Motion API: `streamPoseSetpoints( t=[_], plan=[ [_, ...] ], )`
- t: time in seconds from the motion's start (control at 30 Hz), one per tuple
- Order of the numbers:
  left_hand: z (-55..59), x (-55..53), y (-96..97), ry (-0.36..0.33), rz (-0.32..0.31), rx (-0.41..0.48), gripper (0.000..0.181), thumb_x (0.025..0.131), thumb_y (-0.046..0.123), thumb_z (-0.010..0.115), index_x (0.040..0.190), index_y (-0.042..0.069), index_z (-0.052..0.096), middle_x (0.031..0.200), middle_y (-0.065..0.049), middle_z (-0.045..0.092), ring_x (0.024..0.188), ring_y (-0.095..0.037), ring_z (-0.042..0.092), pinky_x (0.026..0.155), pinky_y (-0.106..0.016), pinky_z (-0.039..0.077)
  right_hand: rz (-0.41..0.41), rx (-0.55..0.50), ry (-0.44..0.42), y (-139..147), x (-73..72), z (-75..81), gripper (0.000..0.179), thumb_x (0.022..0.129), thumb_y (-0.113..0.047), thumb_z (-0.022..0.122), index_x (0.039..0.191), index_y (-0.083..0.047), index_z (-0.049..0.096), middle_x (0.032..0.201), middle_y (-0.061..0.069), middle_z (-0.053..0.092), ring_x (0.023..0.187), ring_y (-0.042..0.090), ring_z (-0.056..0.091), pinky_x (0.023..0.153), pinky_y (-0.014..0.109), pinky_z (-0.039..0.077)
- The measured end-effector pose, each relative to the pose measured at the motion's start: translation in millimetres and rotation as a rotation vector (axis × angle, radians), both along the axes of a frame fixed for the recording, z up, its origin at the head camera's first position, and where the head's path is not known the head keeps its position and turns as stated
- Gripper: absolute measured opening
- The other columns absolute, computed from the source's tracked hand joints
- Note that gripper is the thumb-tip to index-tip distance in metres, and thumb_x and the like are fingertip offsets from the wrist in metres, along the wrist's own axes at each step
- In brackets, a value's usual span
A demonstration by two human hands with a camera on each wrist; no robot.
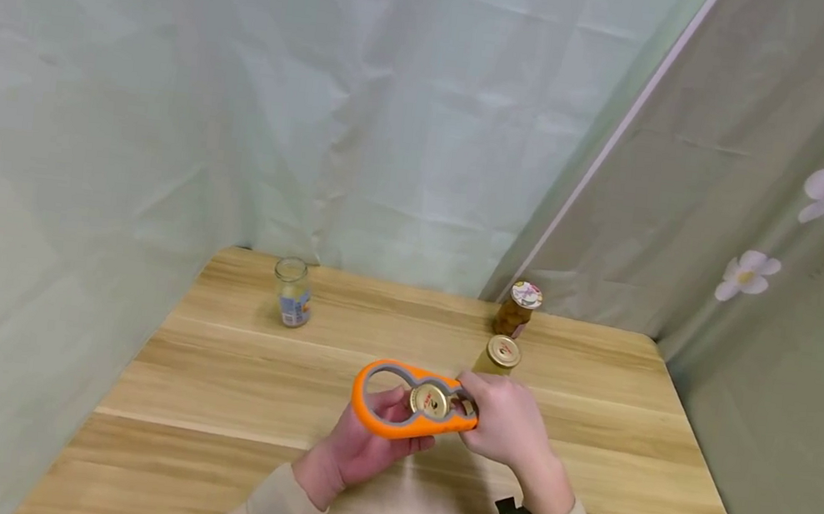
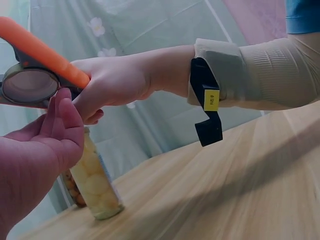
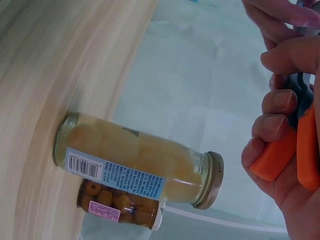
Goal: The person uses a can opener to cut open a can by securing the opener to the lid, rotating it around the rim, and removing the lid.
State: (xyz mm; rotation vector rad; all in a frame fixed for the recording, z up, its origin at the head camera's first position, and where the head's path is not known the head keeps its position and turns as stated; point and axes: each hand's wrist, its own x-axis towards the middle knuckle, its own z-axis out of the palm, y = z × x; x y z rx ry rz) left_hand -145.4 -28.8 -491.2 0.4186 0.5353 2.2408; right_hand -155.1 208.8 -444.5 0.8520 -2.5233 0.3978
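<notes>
An orange jar opener (image 1: 376, 426) with grey-lined round openings is gripped by my right hand (image 1: 511, 418) at its narrow end. A gold jar lid (image 1: 430, 401) sits in its middle opening. No jar shows under the lid, whose underside is visible in the left wrist view. My left hand (image 1: 369, 445) is turned palm up beneath the opener, its bent fingers bunched at the lid's rim, seeming to pinch it. Some fingertips are hidden behind the opener. In the right wrist view, my right hand's fingers curl round the orange handle (image 3: 276, 159).
Just beyond my right hand stands a tall jar of pale round fruit (image 3: 145, 155) with a gold lid. Behind it is a smaller jar of brown contents (image 1: 513, 316) with a patterned lid. An uncovered glass jar (image 1: 293, 295) stands at the back left of the wooden table (image 1: 215, 404).
</notes>
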Motion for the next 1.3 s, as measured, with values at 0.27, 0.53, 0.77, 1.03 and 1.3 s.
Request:
streamPoseSetpoints(
  t=[0.27,0.53,0.77,1.03,1.3],
  plan=[
    [-7.9,0.6,1.9,0.03,-0.039,0.098,0.04,0.115,0.029,0.049,0.149,0.011,0.061,0.147,-0.006,0.064,0.129,-0.018,0.062,0.109,-0.031,0.048,0.015,0.027,0.028,0.1,-1.2,-3.1,0.028,0.073,-0.013,0.074,0.078,-0.025,0.049,0.068,-0.017,0.039,0.059,0.007,0.04,0.052,0.024,0.034],
    [-12.0,-2.0,2.0,-0.005,-0.096,0.201,0.047,0.115,0.029,0.049,0.154,0.004,0.053,0.153,-0.014,0.058,0.141,-0.024,0.055,0.114,-0.032,0.046,0.05,0.028,0.058,-1.7,-3.1,-1.7,0.027,0.074,-0.013,0.073,0.078,-0.023,0.048,0.068,-0.016,0.036,0.06,0.008,0.04,0.055,0.027,0.035],
    [-13.8,-1.0,-0.4,-0.075,-0.109,0.217,0.045,0.112,0.027,0.059,0.149,0.003,0.057,0.151,-0.016,0.06,0.138,-0.027,0.059,0.116,-0.036,0.045,0.059,0.033,0.055,-3.6,0.5,-0.1,0.023,0.075,-0.016,0.075,0.08,-0.022,0.053,0.068,-0.017,0.038,0.061,0.008,0.043,0.057,0.028,0.037],
    [-14.5,-1.1,-1.3,-0.003,-0.118,0.221,0.051,0.114,0.032,0.053,0.154,0.001,0.052,0.156,-0.016,0.056,0.146,-0.026,0.051,0.122,-0.034,0.037,0.053,0.038,0.062,-6.7,4.5,1.8,0.022,0.075,-0.013,0.075,0.082,-0.022,0.056,0.07,-0.016,0.04,0.063,0.008,0.046,0.06,0.03,0.041],
    [-9.2,-0.1,-4.8,-0.015,-0.005,-0.04,0.031,0.112,0.024,0.055,0.135,0.01,0.07,0.132,-0.007,0.072,0.12,-0.017,0.068,0.103,-0.03,0.054,0.035,0.041,0.07,-6.0,6.6,2.3,0.017,0.079,-0.019,0.076,0.09,-0.02,0.064,0.072,-0.015,0.047,0.065,0.009,0.05,0.061,0.033,0.045]
  ],
)
